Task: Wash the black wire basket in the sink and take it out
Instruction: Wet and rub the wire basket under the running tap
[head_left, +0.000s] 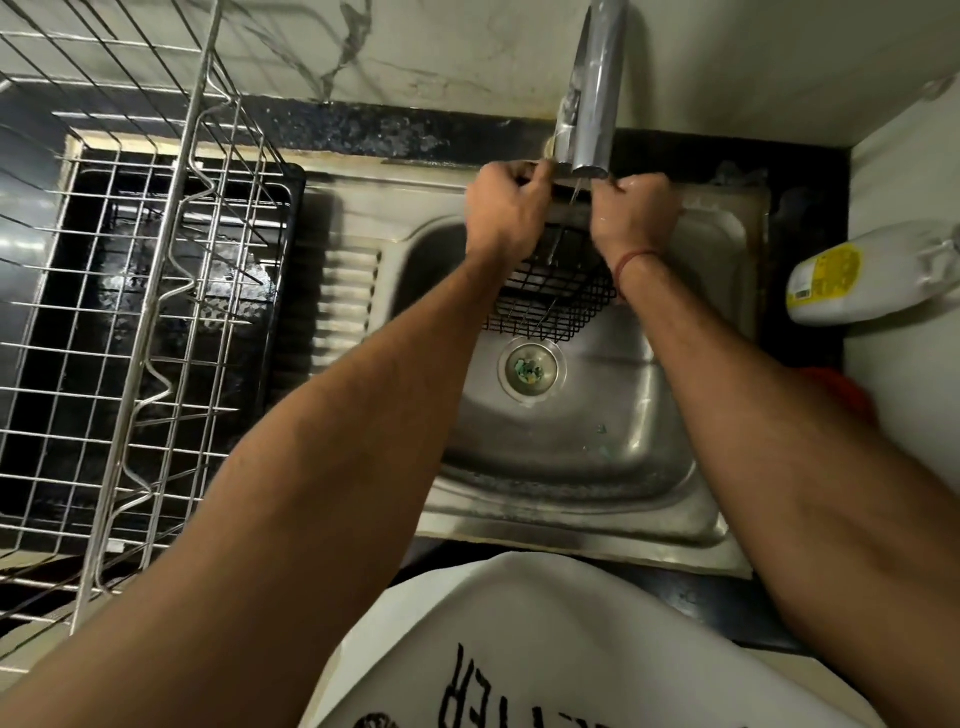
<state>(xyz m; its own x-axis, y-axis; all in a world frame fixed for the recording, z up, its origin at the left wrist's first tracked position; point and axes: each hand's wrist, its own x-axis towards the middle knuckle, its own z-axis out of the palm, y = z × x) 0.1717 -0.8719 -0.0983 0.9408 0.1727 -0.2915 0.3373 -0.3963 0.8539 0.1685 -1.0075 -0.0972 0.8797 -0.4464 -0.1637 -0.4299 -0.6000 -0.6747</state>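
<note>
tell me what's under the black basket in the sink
Under the black wire basket only bare steel sink and its drain show; the hands and forearms hide the rest.

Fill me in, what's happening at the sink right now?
A person is rinsing the black wire basket over the steel sink. The left hand and right hand each grip its upper rim, holding it tilted under the faucet, where a thin stream of water runs. The basket is not out of the sink yet. A wire dish rack stands to the left.

A steel dish rack stands left, a white bottle (lying down) right.
</note>
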